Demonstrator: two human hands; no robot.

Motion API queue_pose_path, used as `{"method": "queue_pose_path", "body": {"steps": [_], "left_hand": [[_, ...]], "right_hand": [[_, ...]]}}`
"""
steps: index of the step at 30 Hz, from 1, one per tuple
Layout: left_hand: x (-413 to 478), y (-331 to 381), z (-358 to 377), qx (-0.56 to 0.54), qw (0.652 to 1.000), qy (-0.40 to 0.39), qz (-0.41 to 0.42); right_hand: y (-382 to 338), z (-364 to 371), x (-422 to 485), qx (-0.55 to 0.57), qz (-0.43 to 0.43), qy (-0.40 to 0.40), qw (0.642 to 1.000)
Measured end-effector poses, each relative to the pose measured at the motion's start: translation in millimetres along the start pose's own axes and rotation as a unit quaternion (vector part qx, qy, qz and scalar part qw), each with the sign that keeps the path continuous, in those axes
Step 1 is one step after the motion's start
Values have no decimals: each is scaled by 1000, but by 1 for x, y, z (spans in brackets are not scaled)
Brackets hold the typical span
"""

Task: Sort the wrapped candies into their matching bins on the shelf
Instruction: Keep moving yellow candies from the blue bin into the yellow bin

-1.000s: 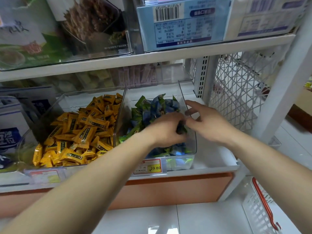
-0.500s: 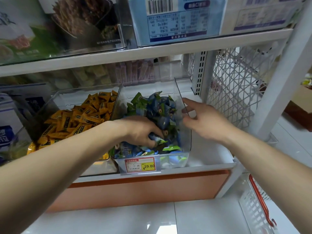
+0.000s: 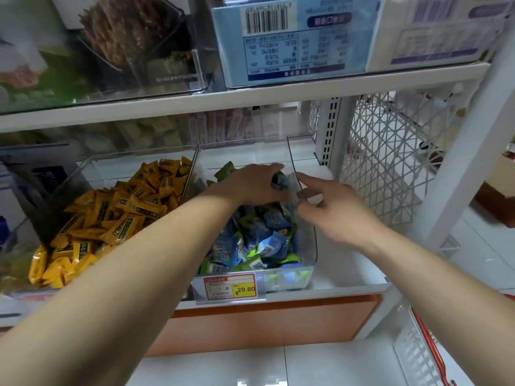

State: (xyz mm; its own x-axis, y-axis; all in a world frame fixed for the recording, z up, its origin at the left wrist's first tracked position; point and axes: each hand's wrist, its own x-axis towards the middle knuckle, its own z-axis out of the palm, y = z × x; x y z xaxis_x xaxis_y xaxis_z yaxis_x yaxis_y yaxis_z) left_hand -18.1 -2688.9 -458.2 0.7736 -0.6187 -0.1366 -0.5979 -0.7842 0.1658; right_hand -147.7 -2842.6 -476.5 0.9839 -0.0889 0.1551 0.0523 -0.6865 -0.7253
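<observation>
Head view: the left grip point(image 3: 250, 188) is clenched round a few blue-wrapped candies point(image 3: 279, 181), held above the back of the right-hand clear bin point(image 3: 308, 246); the right grip point(image 3: 331, 218) is released and holds nothing, its forefinger stretched to the top of that bin's right wall, the other fingers loosely bent just outside it; below both lies a heap of blue and green candies point(image 3: 262, 235) inside this bin; the neighbouring bin point(image 3: 83, 174) on the left holds yellow candies point(image 3: 119, 215); a price tag point(image 3: 230, 286) hangs on the right-hand bin's front; both bins stand on the white shelf point(image 3: 351, 277).
</observation>
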Motion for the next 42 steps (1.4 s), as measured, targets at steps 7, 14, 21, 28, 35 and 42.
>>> {"method": "queue_pose_path", "body": {"steps": [7, 14, 21, 28, 35, 42], "left_hand": [[-6, -7, 8, 104, 988, -47, 103], [-45, -38, -21, 85, 986, -118, 80], [-42, -33, -32, 20, 986, -147, 72], [0, -18, -23, -35, 997, 31, 56], [19, -7, 15, 38, 995, -88, 34], [23, -12, 20, 16, 992, -124, 14]], "right_hand": [[-3, -3, -1, -14, 8, 5, 1000], [-5, -4, -6, -25, 26, -3, 999], [-11, -2, -8, -37, 2, -7, 999], [-12, -1, -6, -21, 9, -6, 1000], [-11, -3, -6, -33, 26, -5, 999], [-9, -5, -8, -52, 24, -3, 998]]}}
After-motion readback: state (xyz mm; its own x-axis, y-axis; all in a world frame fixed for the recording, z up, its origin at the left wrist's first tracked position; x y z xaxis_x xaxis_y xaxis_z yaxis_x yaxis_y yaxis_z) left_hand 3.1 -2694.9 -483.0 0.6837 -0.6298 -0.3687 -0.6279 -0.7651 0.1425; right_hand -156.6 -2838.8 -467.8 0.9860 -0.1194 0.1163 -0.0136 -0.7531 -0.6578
